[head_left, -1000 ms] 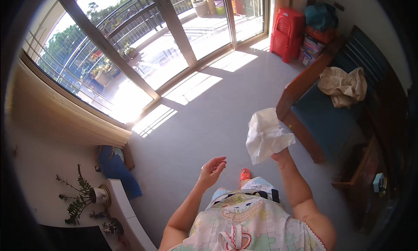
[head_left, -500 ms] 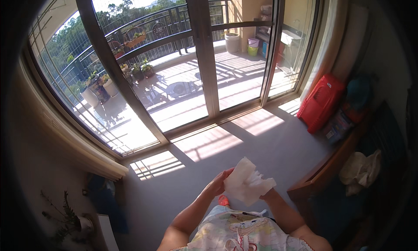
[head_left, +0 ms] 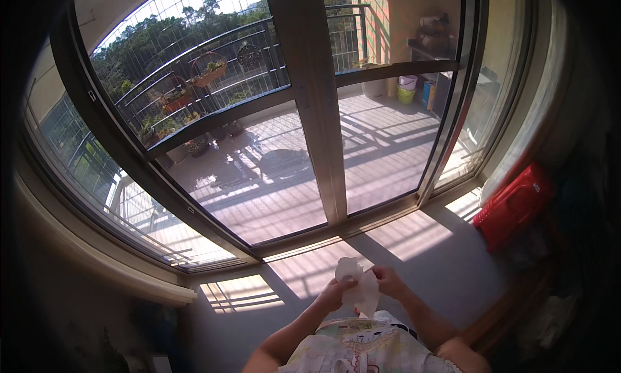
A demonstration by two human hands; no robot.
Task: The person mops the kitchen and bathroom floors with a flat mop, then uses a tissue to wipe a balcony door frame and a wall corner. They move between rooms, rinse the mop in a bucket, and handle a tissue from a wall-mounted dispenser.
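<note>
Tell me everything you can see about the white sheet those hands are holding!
The white sheet is plain, thin and soft-looking, maybe paper or cloth; I can't tell which. It is crumpled and folded, with an uneven edge on top and a narrower part hanging down. It is held up in front of the person's body, between the left hand, which grips one side, and the right hand, whose fingers hold the other.

I wear a pale sleeveless top, mostly white, printed with a faint pastel patchwork of green and yellow. A darker picture motif crosses its front, and a light tie touched with red lies near the neck. Scalloped red trim borders the armhole on my right
</note>
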